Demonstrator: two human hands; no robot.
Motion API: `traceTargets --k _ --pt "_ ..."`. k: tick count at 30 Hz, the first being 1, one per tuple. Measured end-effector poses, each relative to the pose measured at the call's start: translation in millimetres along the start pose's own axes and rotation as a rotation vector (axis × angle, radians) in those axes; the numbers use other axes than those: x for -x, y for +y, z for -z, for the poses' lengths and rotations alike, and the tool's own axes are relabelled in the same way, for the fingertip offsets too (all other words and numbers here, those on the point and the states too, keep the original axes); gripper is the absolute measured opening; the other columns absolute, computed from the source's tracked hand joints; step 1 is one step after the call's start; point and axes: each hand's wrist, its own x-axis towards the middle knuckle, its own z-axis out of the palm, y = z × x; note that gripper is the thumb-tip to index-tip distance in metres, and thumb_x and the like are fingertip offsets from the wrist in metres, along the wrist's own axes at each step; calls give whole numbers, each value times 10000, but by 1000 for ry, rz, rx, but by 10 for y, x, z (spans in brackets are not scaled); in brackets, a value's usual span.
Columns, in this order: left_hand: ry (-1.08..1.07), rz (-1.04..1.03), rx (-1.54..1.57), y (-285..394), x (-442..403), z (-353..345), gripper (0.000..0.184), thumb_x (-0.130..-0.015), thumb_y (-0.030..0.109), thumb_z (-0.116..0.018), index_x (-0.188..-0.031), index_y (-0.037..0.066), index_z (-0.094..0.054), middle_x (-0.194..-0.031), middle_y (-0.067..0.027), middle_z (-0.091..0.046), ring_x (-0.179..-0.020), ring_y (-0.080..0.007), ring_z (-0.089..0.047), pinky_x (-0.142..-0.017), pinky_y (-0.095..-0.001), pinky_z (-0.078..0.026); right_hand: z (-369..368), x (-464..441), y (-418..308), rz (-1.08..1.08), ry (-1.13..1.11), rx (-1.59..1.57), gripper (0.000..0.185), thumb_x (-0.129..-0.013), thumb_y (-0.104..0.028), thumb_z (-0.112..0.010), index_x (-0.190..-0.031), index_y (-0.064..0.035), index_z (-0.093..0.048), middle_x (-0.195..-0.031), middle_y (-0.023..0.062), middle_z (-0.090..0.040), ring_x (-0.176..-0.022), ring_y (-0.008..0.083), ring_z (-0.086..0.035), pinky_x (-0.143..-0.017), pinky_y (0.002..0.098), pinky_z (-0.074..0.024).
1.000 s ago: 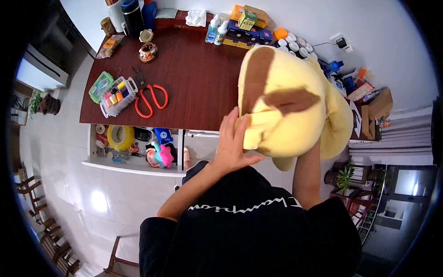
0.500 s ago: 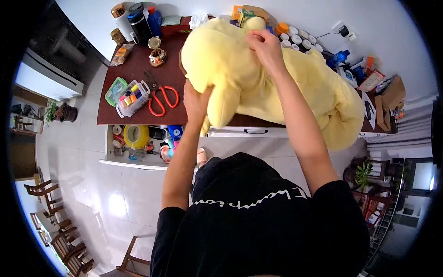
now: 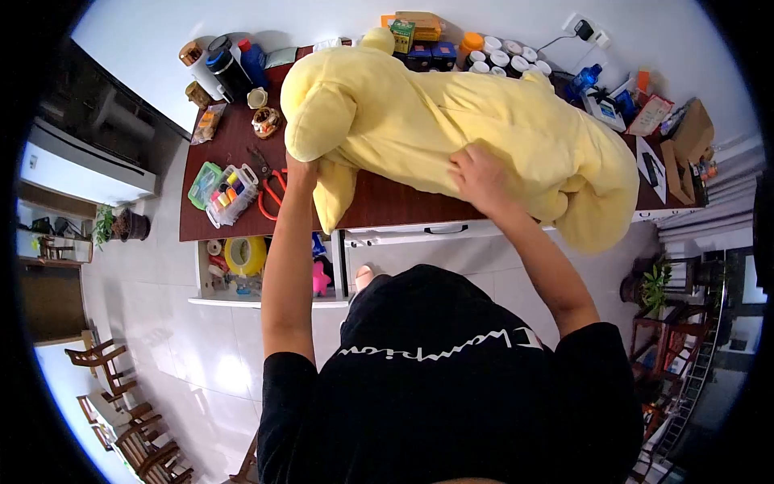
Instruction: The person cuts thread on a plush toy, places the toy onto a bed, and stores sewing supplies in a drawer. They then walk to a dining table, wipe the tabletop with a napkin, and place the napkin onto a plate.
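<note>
Yellow plush toy (image 3: 516,121) lies lengthwise on the bench (image 3: 387,206), head view. Left hand (image 3: 302,171) under the toy's head end, mostly hidden, can't tell its grip. Right hand (image 3: 482,179) on the toy's near side, fingers bent against the fabric; can't tell if grip pinches. Left of toy: red-handled scissors (image 3: 272,198), thread box (image 3: 232,198). Bottles (image 3: 228,74) beyond its head end.

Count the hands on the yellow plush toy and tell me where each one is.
2. The left hand is at the head end of the yellow plush toy, its fingers hidden there; the right hand is on the toy's near side, around mid-body.
</note>
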Motion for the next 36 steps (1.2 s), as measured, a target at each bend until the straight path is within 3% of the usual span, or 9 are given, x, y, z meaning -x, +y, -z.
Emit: traceTargets --k 3,12,14,16,22,28,30,32,36 --pt "0 21 -19 55 -110 71 517 -809 272 -609 -1245 52 -437 -1175 -72 -521 -1022 -168 -518 -840 -323 -427 97 -176 178 -117 67 -149 146 -746 -175 -629 -844 -85 -569 -793 64 -545 -758 260 -567 -640 373 -463" --pt "22 -163 -359 456 -322 -59 622 -827 478 -490 -1238 13 -447 -1103 -96 -550 -956 -183 -521 -779 -312 -418 581 -951 496 -81 221 -114 154 -767 -198 -610 -856 -84 -557 -774 44 -546 -671 222 -556 -591 326 -432" --pt "45 52 -449 418 -518 41 671 -801 543 -462 -1142 -33 -521 -999 -144 -585 -875 -222 -561 -729 -334 -435 647 -1072 547 -73 222 -101 150 -770 -215 -611 -839 -93 -560 -782 45 -557 -698 234 -566 -600 351 -443" --pt "114 50 -691 500 -485 21 692 -790 573 -426 -1034 -57 -577 -908 -169 -600 -773 -237 -583 -661 -339 -445 688 -1116 560 -65 225 -88 149 -772 -232 -612 -822 -101 -562 -791 46 -568 -726 245 -577 -610 376 -453" --pt "-20 81 -625 499 -188 -25 599 -822 504 -442 -1070 -28 -561 -941 -144 -601 -760 -232 -587 -644 -357 -457 721 -955 407 -53 199 -102 109 -767 -200 -601 -787 -99 -566 -765 52 -555 -710 241 -567 -603 365 -452" --pt "203 48 351 -613 592 322 429 -868 299 -523 -1235 104 -418 -1138 -41 -517 -992 -171 -523 -775 -283 -456 305 46 14 124 -4 -225 120 -719 -176 -638 -787 -92 -585 -760 59 -524 -704 236 -549 -590 351 -450" --pt "146 119 417 -1071 812 598 411 -867 253 -538 -1235 110 -425 -1194 -34 -499 -1053 -199 -494 -872 -356 -447 180 298 -38 116 -59 -262 125 -724 -188 -633 -798 -98 -590 -767 66 -522 -717 244 -550 -602 357 -453" --pt "148 164 396 -1266 958 726 414 -866 253 -540 -1236 108 -423 -1179 -36 -502 -1035 -194 -502 -849 -344 -450 181 385 -33 108 -116 -302 130 -729 -200 -627 -809 -103 -594 -775 73 -520 -730 252 -550 -613 362 -455" --pt "162 186 282 -1442 1105 807 421 -864 252 -543 -1237 104 -418 -1151 -39 -509 -1000 -185 -517 -803 -320 -456 400 245 139 -46 96 -167 285 -715 -232 -651 -950 -87 -583 -798 71 -522 -746 252 -544 -638 360 -455"
